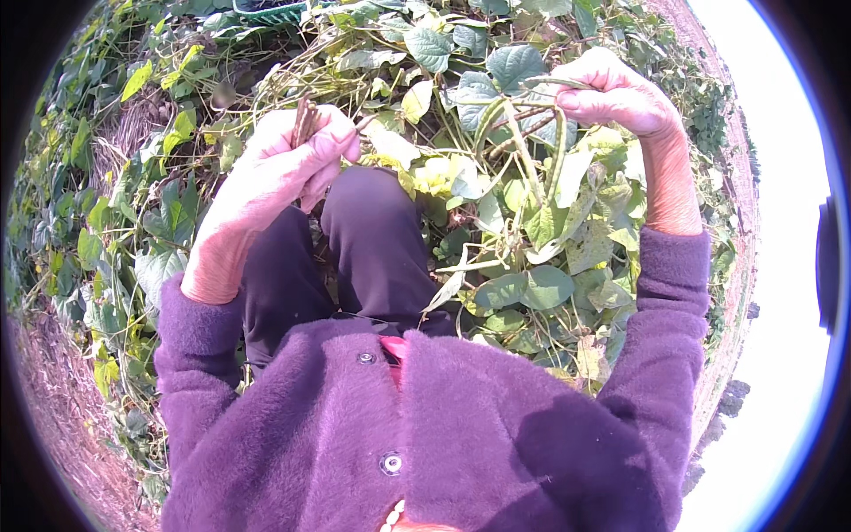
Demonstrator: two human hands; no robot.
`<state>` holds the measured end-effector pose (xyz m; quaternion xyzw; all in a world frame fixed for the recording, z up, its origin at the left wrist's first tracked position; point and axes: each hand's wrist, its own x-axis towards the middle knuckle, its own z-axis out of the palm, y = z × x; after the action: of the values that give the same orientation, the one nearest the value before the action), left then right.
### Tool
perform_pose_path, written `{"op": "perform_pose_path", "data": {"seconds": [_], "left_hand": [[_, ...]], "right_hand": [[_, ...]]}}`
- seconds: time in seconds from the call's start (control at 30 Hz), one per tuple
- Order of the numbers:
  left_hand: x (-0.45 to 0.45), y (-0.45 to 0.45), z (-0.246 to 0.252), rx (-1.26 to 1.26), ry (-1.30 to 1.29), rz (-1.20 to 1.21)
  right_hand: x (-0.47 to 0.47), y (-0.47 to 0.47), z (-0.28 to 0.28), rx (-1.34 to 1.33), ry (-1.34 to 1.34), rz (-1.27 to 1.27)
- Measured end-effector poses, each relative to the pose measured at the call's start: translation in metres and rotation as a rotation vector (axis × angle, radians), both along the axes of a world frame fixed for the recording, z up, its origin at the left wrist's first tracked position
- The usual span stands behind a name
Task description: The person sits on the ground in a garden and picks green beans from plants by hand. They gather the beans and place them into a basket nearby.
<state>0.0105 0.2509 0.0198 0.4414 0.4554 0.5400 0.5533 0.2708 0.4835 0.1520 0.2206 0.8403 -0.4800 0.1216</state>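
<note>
My left hand is closed around a small bundle of dry brown bean pods, their ends sticking up out of the fist above my knees. To the right, my right hand pinches a thin green pod or stem between thumb and fingers. Just below those fingertips hang several long green bean pods on the plant. A darker, brownish pod crosses behind them. Whether the right fingers also grip the hanging cluster is hard to tell.
Dense bean vines with green and yellowing leaves surround my bent legs. The rim of a green plastic basket shows at the top edge. Dry straw lies at the left, and bare soil runs along the right.
</note>
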Motion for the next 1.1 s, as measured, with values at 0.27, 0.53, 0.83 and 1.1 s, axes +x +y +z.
{"op": "perform_pose_path", "data": {"seconds": [0.27, 0.53, 0.83, 1.1], "left_hand": [[0.027, 0.050, 0.013, 0.045, -0.438, -0.011], [0.057, 0.101, 0.005, -0.039, -0.590, -0.165], [0.056, 0.097, 0.005, 0.001, -0.589, -0.432], [0.062, 0.089, 0.015, 0.049, -0.444, -0.475]], "right_hand": [[0.015, 0.030, -0.021, -0.467, 0.363, -0.154], [0.014, 0.034, -0.038, -0.557, 0.419, -0.184], [0.001, 0.020, -0.036, -0.452, 0.394, -0.045], [-0.002, 0.013, -0.030, -0.362, 0.336, -0.033]]}}
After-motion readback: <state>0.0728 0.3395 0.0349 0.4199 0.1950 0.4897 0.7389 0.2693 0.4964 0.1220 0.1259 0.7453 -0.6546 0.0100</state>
